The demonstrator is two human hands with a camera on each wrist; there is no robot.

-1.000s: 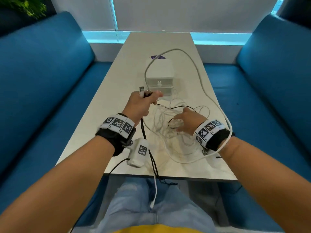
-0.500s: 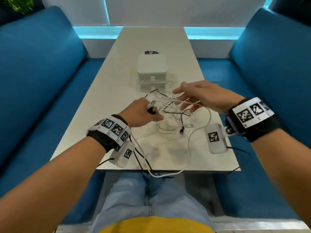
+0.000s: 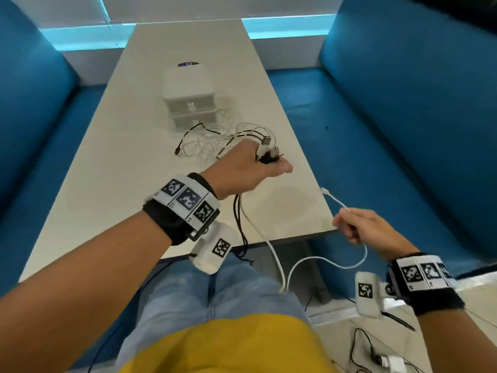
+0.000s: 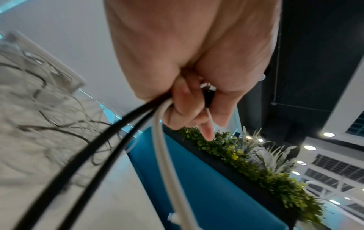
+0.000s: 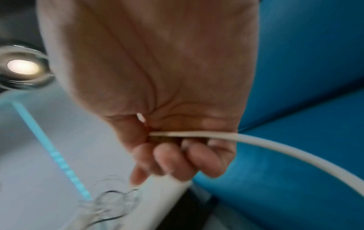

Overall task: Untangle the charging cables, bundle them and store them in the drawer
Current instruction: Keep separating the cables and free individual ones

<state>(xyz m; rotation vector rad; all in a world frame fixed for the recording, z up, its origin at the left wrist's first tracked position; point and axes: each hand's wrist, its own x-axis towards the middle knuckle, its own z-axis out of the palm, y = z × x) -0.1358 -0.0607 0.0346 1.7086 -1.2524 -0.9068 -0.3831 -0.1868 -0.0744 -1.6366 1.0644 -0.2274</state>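
A tangle of white and black charging cables [image 3: 215, 141] lies on the pale table [image 3: 113, 168] in front of a small white drawer unit [image 3: 188, 98]. My left hand [image 3: 252, 168] grips several cable ends, plugs sticking out above the fist; black and white cords [image 4: 126, 140] hang down from it. My right hand [image 3: 357, 224], off the table's near right corner, pinches a white cable [image 5: 256, 140] near its plug [image 3: 324, 190]. That cable loops down over my lap [image 3: 317, 261] and rises to the left hand.
Blue bench seats [image 3: 390, 130] flank the table on both sides. Both drawers of the unit look closed. A charger and cords lie on the floor [image 3: 387, 359] at the lower right. A planter with greenery [image 4: 256, 163] tops the right bench back.
My left hand has carried its cable ends rightward across the table. My right hand has left the tangle and pulled a white cable back to the near right corner. The view has shifted.
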